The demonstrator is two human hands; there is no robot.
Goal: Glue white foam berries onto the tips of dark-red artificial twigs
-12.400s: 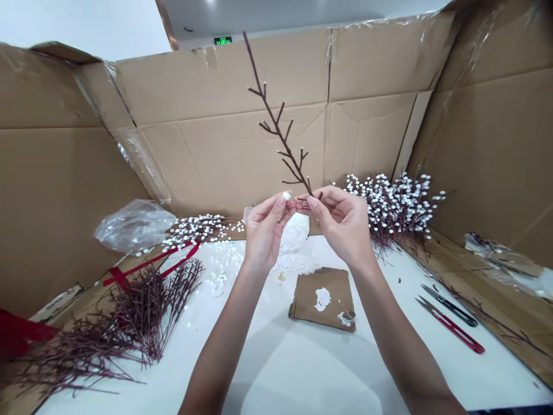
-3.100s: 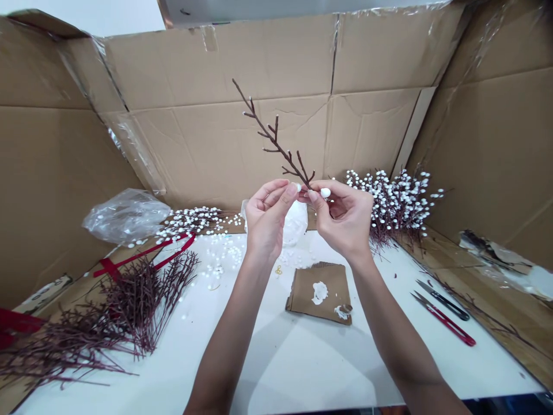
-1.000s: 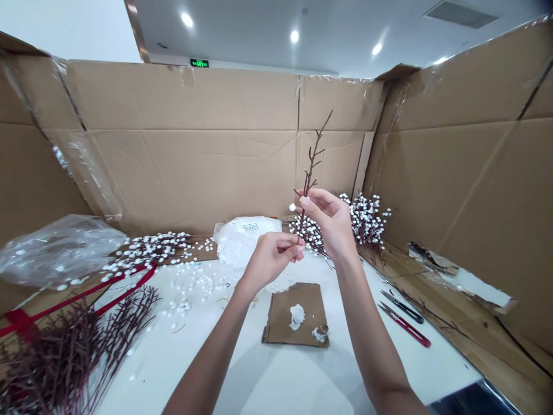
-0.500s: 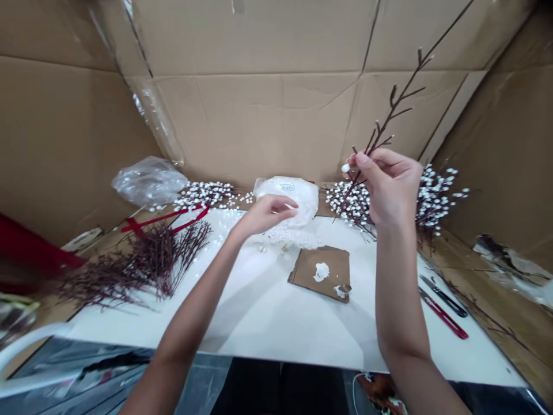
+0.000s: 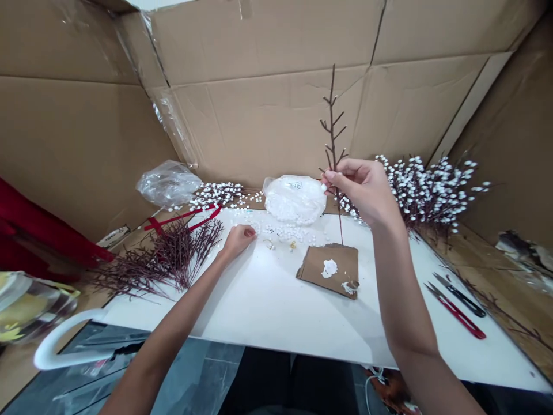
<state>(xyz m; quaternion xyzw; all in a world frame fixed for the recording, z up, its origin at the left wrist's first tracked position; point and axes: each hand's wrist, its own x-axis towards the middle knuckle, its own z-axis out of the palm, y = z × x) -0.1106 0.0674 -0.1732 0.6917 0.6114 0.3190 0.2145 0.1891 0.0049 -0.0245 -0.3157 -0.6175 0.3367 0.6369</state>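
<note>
My right hand (image 5: 365,187) pinches a bare brown twig (image 5: 332,124) with short side shoots, held nearly upright above the table. A small white berry (image 5: 324,188) shows at its fingertips, on the lower part of the twig. My left hand (image 5: 239,239) rests low over the white table, fingers curled together, at the left end of scattered white berries (image 5: 298,235). Whatever its fingers hold, if anything, is hidden. Below the twig lies a cardboard square (image 5: 313,262) bearing a white paste blob (image 5: 329,268).
Bare twigs (image 5: 168,253) are heaped on the left by a red ribbon (image 5: 181,217). White-berried branches (image 5: 425,190) stand at the right, above red snips (image 5: 458,311) and black snips (image 5: 461,295). A plastic bag of white berries (image 5: 295,199) sits at the back, against cardboard walls.
My left hand has dropped from near the bag to the tabletop, its fingers now curled. The twig in my right hand has swung from slanting right to nearly upright, and moved left.
</note>
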